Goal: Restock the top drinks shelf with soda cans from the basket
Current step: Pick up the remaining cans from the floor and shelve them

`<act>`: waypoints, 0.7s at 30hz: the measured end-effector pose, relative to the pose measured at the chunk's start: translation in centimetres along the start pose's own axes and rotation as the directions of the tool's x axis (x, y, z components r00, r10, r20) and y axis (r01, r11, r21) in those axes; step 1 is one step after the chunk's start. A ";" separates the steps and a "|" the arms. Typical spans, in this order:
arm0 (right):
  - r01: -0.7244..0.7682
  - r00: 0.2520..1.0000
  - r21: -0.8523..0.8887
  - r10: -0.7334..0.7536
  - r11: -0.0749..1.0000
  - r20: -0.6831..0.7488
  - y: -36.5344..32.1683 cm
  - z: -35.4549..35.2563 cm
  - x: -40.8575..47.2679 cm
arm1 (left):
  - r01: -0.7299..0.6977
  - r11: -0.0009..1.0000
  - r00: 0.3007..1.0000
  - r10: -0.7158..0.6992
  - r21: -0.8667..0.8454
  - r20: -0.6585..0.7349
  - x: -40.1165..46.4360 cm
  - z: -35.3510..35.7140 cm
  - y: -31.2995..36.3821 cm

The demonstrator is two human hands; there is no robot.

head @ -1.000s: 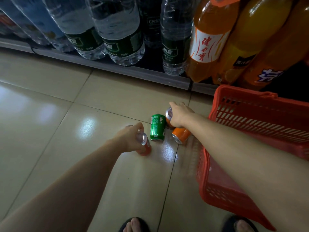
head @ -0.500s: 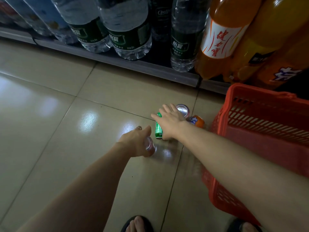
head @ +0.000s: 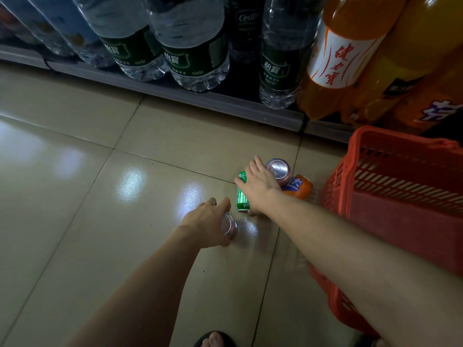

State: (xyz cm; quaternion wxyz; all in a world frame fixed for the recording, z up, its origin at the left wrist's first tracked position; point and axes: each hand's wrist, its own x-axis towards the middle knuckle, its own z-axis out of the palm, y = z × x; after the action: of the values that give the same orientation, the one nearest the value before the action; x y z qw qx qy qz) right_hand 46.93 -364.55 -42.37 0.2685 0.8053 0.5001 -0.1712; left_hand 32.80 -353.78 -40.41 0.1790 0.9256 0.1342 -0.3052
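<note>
Several soda cans lie on the tiled floor beside the red basket (head: pixel 350 171). My left hand (head: pixel 205 221) grips one can (head: pixel 229 227), of which only the silver end shows. My right hand (head: pixel 258 184) reaches over a green can (head: pixel 241 200) lying on its side, with fingers stretched out and touching it. Just behind that hand is a can with its silver end (head: pixel 278 169) facing up. An orange can (head: pixel 300 187) lies on its side against it, close to the basket.
A bottom shelf edge (head: pixel 200 96) runs along the back, holding large water bottles (head: pixel 195 46) and orange soda bottles (head: pixel 350 58). My sandalled foot (head: pixel 215 340) shows at the bottom. Bare floor tiles spread to the left.
My right hand left the orange cans and moved left over the green can. The orange can rolled toward the basket. My left hand kept its grip on its can.
</note>
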 end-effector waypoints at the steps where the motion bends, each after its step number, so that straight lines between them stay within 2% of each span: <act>1: 0.008 1.000 0.006 -0.008 1.000 -0.013 0.0 -0.2 -0.1 | 0.000 1.000 1.000 0.000 -0.010 -0.001 -0.1 0.0 0.0; 5: 0.032 0.998 0.126 -0.025 0.991 -0.060 0.3 -0.7 -0.6 | 0.014 0.996 1.000 -0.015 -0.089 -0.005 -0.5 -0.7 0.1; 7: 0.010 0.993 0.254 0.019 0.967 -0.112 0.9 -1.3 -1.2 | 0.047 0.975 0.999 -0.052 -0.216 -0.015 -0.9 -1.6 0.0; 10: -0.035 0.969 0.456 0.142 0.889 -0.202 2.1 -3.4 -2.4 | 0.104 0.884 0.982 -0.165 -0.456 -0.095 -2.3 -3.4 -0.2; 12: -0.048 0.952 0.607 0.220 0.793 -0.212 3.4 -5.5 -3.5 | 0.106 0.798 0.965 -0.227 -0.593 -0.133 -3.6 -5.4 0.4; 13: -0.054 0.943 0.706 0.268 0.706 -0.196 4.2 -6.7 -4.1 | 0.108 0.774 0.961 -0.242 -0.624 -0.134 -4.4 -6.8 0.8; 14: -0.052 0.936 0.825 0.315 0.563 -0.157 5.2 -8.1 -4.9 | 0.097 0.761 0.962 -0.236 -0.642 -0.135 -5.3 -8.4 1.6; 16: -0.011 0.932 0.993 0.360 0.118 -0.032 7.3 -10.9 -7.1 | 0.066 0.781 0.969 -0.198 -0.620 -0.146 -7.1 -12.2 3.1; 17: 0.017 0.936 0.995 0.353 -0.099 0.019 8.3 -12.4 -8.5 | 0.051 0.801 0.969 -0.183 -0.596 -0.163 -8.1 -14.3 3.9; 18: 0.035 0.942 0.962 0.329 -0.269 0.058 9.2 -13.9 -10.0 | 0.033 0.825 0.969 -0.164 -0.564 -0.183 -9.2 -16.6 5.0; 19: 0.046 0.949 0.915 0.303 -0.401 0.085 10.0 -15.6 -11.8 | 0.014 0.849 0.971 -0.137 -0.528 -0.195 -10.4 -19.1 6.2; 21: 0.048 0.958 0.815 0.258 -0.577 0.127 11.7 -19.5 -15.7 | -0.032 0.883 0.978 -0.068 -0.467 -0.195 -13.2 -24.2 8.9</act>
State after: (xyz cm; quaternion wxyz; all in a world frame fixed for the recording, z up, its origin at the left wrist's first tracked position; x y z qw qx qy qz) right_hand 50.67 -368.14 -15.16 -0.6113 0.6730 0.0046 -0.4164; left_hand 38.27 -353.66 -11.96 0.3792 0.8802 0.2304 -0.1681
